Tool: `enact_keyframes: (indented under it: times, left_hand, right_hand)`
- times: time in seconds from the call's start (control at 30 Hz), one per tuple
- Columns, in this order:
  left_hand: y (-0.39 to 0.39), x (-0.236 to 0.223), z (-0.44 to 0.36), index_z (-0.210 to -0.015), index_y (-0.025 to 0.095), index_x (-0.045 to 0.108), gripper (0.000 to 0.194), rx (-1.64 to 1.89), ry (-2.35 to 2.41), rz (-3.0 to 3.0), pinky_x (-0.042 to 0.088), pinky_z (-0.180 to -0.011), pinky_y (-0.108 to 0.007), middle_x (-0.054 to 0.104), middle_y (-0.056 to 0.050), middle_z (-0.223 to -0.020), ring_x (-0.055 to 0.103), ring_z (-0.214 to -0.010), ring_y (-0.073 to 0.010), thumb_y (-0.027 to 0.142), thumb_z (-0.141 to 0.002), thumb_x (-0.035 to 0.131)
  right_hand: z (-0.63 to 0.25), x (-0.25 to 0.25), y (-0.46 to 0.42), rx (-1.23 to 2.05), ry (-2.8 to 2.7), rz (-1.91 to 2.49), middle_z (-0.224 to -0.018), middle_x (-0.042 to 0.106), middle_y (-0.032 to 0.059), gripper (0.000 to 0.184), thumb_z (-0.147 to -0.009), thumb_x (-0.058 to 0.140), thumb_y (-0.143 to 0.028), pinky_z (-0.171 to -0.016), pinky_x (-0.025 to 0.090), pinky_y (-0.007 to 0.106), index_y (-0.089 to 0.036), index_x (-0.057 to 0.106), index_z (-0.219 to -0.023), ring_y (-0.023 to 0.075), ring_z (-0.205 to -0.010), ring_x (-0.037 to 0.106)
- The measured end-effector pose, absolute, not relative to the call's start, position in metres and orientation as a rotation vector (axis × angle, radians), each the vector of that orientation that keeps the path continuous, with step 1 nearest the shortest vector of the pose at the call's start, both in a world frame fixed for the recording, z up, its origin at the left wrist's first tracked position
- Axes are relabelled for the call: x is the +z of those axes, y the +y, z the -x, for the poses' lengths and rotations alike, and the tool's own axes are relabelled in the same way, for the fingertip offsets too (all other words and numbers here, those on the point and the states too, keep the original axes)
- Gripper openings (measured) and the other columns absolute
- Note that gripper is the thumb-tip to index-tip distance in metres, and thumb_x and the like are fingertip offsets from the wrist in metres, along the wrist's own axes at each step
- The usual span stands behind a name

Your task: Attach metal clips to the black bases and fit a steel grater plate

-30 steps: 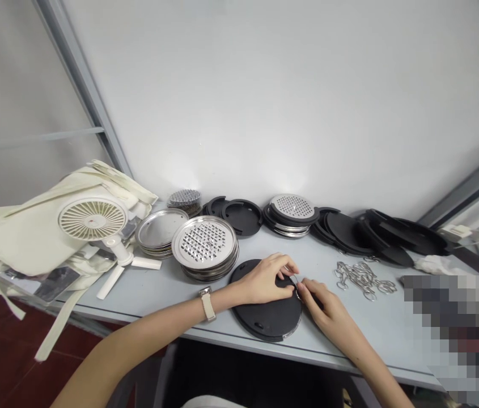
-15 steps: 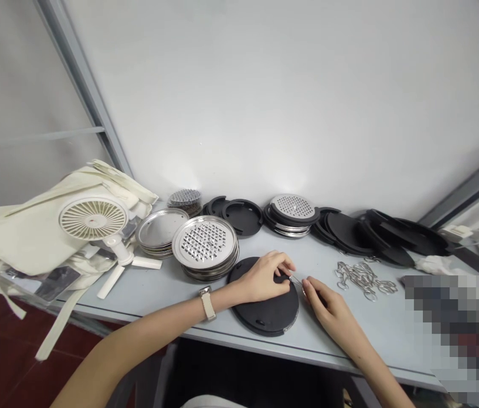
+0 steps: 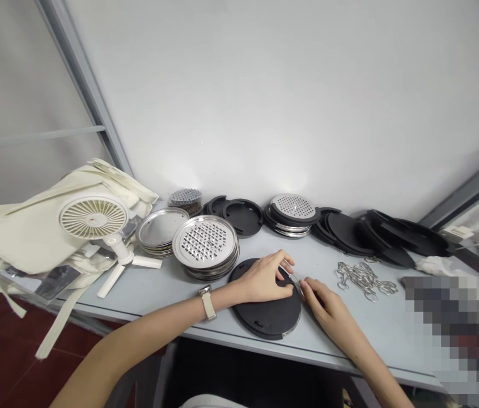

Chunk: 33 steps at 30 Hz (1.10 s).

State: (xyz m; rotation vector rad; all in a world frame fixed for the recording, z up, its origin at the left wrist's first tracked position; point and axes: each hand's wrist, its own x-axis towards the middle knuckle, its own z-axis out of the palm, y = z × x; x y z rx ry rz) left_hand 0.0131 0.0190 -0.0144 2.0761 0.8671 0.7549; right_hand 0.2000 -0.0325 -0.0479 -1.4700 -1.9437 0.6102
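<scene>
A flat black round disc (image 3: 271,317) lies near the table's front edge, with a slot and a silvery piece at its lower rim. My left hand (image 3: 265,279) rests over its upper part, thumb and fingers apart and curved. My right hand (image 3: 322,300) is closed at the disc's right edge, pinching a thin metal wire piece (image 3: 294,280) between thumb and fingers. That wire reaches into the gap between my left thumb and fingers; its far end is partly hidden. A heap of wire loops (image 3: 362,279) lies right of my right hand.
Behind the disc stand a stack of round metal grater plates (image 3: 205,243) and a stack of plain metal discs (image 3: 160,229). Black round trays (image 3: 243,216) and more black discs (image 3: 347,232) line the wall. A white fan (image 3: 93,218) and cream bags (image 3: 47,226) are left.
My left thumb and fingers have spread apart, and more of the wire shows between my hands. The black disc has shifted slightly right and toward me.
</scene>
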Motion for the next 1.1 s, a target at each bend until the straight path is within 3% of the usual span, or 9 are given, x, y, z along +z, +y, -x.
enact_keyframes:
  times: [0.3,0.53,0.77,1.1]
  left_hand:
    - [0.0198,-0.0146,-0.014,-0.108,0.021,0.049,0.047,0.73,0.876,-2.042,0.049,-0.069,-0.025,0.067,-0.003,-0.1,0.063,-0.077,-0.0149,0.021,-0.066,0.068]
    - [0.0192,-0.0115,-0.0142,-0.104,0.02,0.056,0.033,0.756,0.817,-2.071,0.049,-0.074,-0.023,0.068,0.0,-0.09,0.063,-0.08,-0.0131,0.015,-0.072,0.062]
    - [0.0189,-0.0125,-0.012,-0.104,0.02,0.055,0.041,0.785,0.871,-2.116,0.05,-0.069,-0.024,0.059,-0.003,-0.11,0.061,-0.07,-0.0101,0.02,-0.065,0.069]
    - [0.0175,-0.0118,-0.0141,-0.106,0.019,0.054,0.042,0.736,0.763,-2.059,0.05,-0.065,-0.022,0.064,-0.004,-0.104,0.061,-0.073,-0.0119,0.02,-0.067,0.069]
  right_hand:
    - [-0.1987,-0.0447,-0.0331,0.541,-2.055,1.448,-0.067,0.051,0.0005,0.034,-0.098,0.029,-0.036,-0.069,0.04,0.032,-0.022,0.043,-0.07,0.0191,-0.068,0.051]
    - [-0.1966,-0.0432,-0.0353,0.552,-2.045,1.423,-0.067,0.052,0.0008,0.035,-0.098,0.03,-0.038,-0.069,0.04,0.031,-0.022,0.043,-0.07,0.0191,-0.068,0.052]
    - [-0.1973,-0.0461,-0.0342,0.554,-1.936,1.469,-0.062,0.047,-0.0017,0.035,-0.097,0.032,-0.041,-0.061,0.04,0.027,-0.023,0.041,-0.068,0.0164,-0.06,0.048]
    - [-0.1967,-0.0389,-0.0338,0.528,-2.095,1.423,-0.064,0.055,0.0016,0.037,-0.096,0.032,-0.037,-0.067,0.042,0.031,-0.022,0.048,-0.067,0.0195,-0.067,0.052]
